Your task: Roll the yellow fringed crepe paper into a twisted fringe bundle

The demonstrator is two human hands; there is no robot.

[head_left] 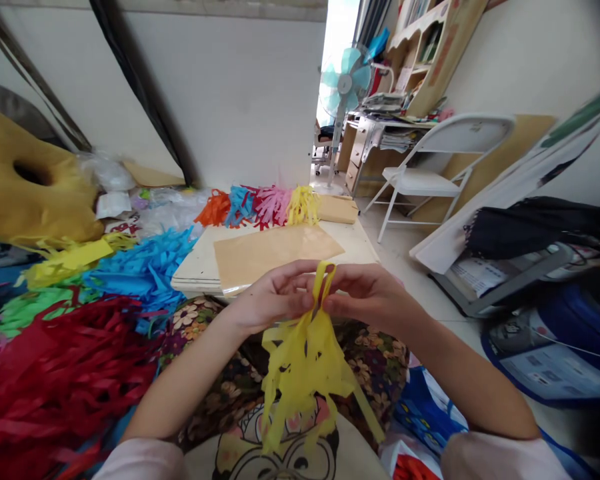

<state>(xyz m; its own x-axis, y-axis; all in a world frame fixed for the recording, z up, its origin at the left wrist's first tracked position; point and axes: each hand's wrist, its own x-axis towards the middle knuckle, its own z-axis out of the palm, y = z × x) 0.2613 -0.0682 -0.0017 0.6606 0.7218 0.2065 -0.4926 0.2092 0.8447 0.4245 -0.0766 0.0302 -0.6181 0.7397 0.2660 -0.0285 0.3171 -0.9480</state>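
Observation:
A yellow paper tassel [307, 363] hangs in front of me, its fringe strips dangling over my lap. My left hand [275, 293] pinches its top from the left. From the right, my right hand [367, 290] pinches the same top, where a small yellow loop [325, 277] sticks up between the fingers. Both hands are closed on the tassel above the near edge of a low pale table [195, 270].
Finished tassels in orange, blue, pink and yellow [260, 205] lie at the table's far edge, behind a tan paper sheet [275, 253]. Cut fringe paper in red [60, 380], blue [140, 267], green and yellow is heaped at left. A white folding chair [430, 173] and fan [345, 83] stand beyond.

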